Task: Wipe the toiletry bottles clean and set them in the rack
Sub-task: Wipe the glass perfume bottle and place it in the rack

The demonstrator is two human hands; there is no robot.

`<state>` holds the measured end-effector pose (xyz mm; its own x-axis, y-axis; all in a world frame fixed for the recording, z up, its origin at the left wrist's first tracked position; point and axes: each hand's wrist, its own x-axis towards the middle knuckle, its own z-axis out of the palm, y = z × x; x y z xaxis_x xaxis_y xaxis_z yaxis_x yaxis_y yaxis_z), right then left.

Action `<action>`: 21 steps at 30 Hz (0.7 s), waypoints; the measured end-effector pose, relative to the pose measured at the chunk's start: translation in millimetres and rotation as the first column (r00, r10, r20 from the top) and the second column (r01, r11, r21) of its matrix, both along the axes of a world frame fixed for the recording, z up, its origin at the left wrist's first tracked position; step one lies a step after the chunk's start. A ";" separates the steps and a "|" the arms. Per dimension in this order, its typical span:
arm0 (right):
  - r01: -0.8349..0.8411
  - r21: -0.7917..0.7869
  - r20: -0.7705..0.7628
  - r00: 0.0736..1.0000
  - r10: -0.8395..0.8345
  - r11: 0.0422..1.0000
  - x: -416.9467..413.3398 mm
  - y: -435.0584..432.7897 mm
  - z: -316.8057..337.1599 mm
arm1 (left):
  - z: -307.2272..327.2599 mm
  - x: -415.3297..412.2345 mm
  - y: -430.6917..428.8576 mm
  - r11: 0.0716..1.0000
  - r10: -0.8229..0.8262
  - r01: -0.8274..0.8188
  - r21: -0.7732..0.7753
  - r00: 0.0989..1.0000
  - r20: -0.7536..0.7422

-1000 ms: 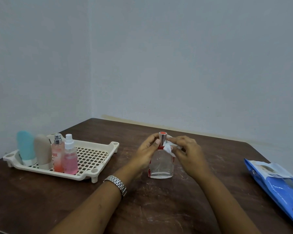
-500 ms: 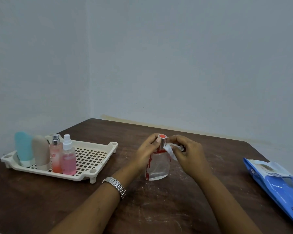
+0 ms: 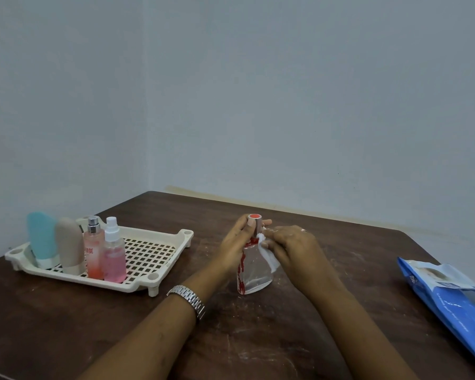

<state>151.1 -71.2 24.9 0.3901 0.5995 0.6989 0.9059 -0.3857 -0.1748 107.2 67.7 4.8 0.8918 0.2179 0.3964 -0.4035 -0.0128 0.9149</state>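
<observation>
Pale grey walls (image 3: 285, 105) meet behind a dark wooden table (image 3: 258, 338), scuffed with pale marks. At the middle of the table a clear bottle (image 3: 254, 272) with red trim is stood upright, well apart from the cream rack (image 3: 159, 275) at the far left. Its silver cap is gripped by the left hand (image 3: 235, 248), fingers curled round it, and a metal watch (image 3: 188, 298) is worn on that wrist. A white wipe (image 3: 269, 257) is pinched in the right hand (image 3: 294, 245) and pressed against the bottle's right shoulder and side.

Four bottles are already stood at the rack's left end: a teal tube (image 3: 40, 237), a beige tube (image 3: 69, 242), a silver-topped pink spray (image 3: 93, 250) and a white-topped pink spray (image 3: 114, 256). A blue wipe packet (image 3: 455, 300) is laid at the right edge.

The wiping step is judged to be in hand, on what appears to be the last bottle. Next, the lower glass and the faces not yet covered would need to be wiped while the cap is held steady; the bottle would then have to be carried left and set on the open mesh to the right of the sprays.
</observation>
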 end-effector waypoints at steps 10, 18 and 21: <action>0.154 0.224 -0.436 0.899 -0.042 0.962 9.6 -0.9 -11.7 | -1.9 -0.3 5.9 0.999 -0.004 0.003 -0.045 1.000 -0.022; 0.126 0.316 -0.706 0.694 0.144 0.940 11.9 1.3 -24.1 | -3.1 1.0 6.6 0.988 0.048 -0.051 -0.148 0.999 -0.024; 0.102 0.313 -0.756 0.628 0.183 0.944 11.2 -2.6 -22.9 | -3.1 2.0 4.9 0.987 0.042 -0.043 -0.157 0.999 -0.013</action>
